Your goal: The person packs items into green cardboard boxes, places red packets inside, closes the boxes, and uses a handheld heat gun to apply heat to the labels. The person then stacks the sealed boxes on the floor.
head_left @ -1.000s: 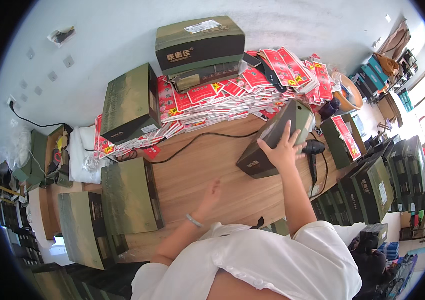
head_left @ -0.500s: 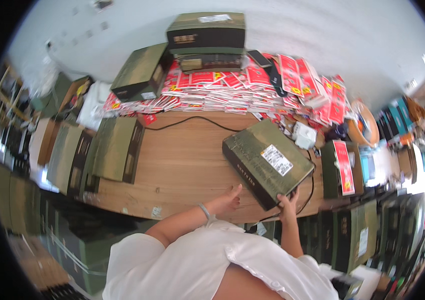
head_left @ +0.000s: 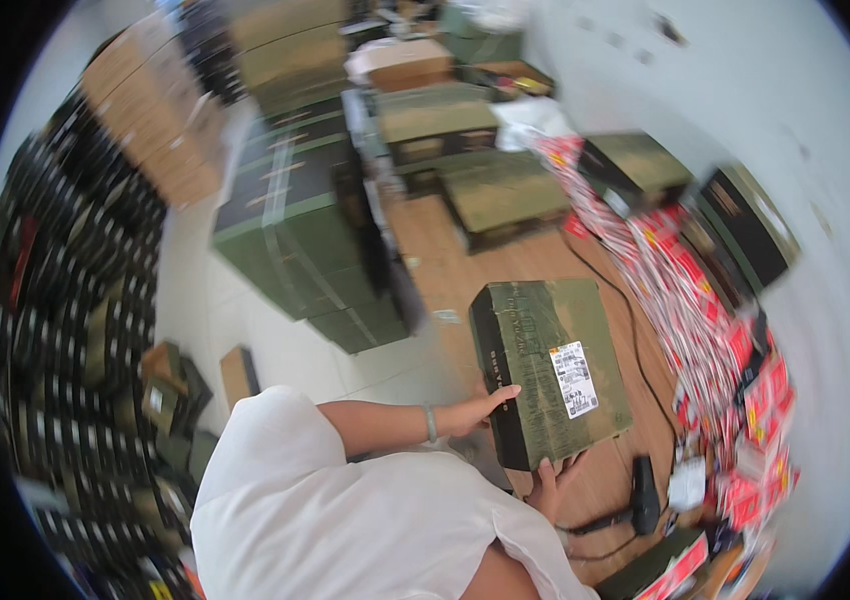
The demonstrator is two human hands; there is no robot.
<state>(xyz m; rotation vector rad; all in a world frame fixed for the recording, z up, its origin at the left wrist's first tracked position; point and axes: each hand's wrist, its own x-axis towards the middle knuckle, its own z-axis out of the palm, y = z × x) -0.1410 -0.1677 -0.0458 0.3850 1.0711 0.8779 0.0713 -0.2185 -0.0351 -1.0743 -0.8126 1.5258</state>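
A green-and-black cardboard box (head_left: 540, 315) with a white printed label (head_left: 574, 380) on its lid is held between my two hands, over the wooden table. My left hand (head_left: 480, 408) grips its left side, thumb over the edge of the lid; the other fingers are partly hidden. At the near lower corner, my right hand (head_left: 551, 482) holds the box with the thumb on top and fingers beneath. A black hair dryer (head_left: 647, 495) with a cord lies just right of my right hand.
Similar boxes (head_left: 503, 190) stand along the table's far end (head_left: 425, 230). Red-and-white printed packets (head_left: 680, 270) are heaped against the wall. Strapped green boxes (head_left: 290, 210) tower left of the table. Shoebox stacks (head_left: 85, 370) and brown cartons (head_left: 160, 100) line the left side.
The view has swung left, bringing the floor stacks into sight. My left hand, free before, has taken hold of the box's side. My right hand still holds the box.
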